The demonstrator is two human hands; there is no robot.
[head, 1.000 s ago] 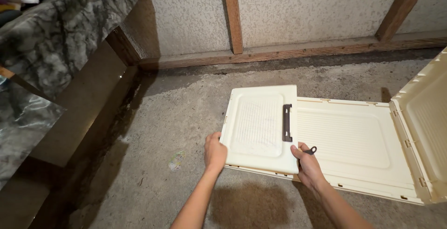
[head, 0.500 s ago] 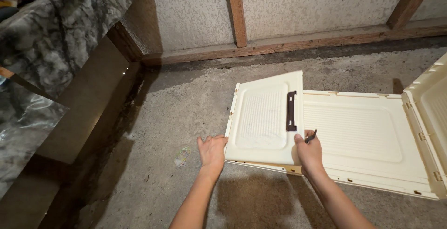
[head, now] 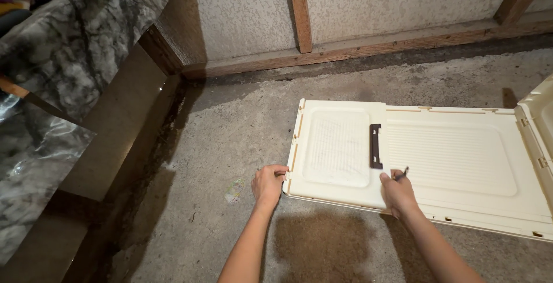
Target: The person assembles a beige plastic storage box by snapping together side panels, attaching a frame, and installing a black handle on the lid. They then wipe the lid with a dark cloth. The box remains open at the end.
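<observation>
Left hand curls its fingers around the lower left corner of a cream plastic panel, thumb side against the panel's left edge, so it is grasping that corner rather than resting loose. The right hand sits on the panel's near edge, a little right of centre frame, fingers closed around a thin dark tool whose tip pokes up past the knuckles; what kind of tool it is cannot be told from here. The smaller panel lies flat on top of a larger cream plastic door that stretches to the right edge of the frame, and a dark brown latch strip runs upright along the smaller panel's right side, just above the right hand. Both pieces rest on the concrete floor, with their long axis running left to right across the lower middle of the picture. The smaller panel lies between the two hands and just beyond them, its left edge at the left hand and its latch side nearest the right hand. A wooden beam lines the foot of the textured wall at the top, and a marbled grey counter slants through the upper left.
</observation>
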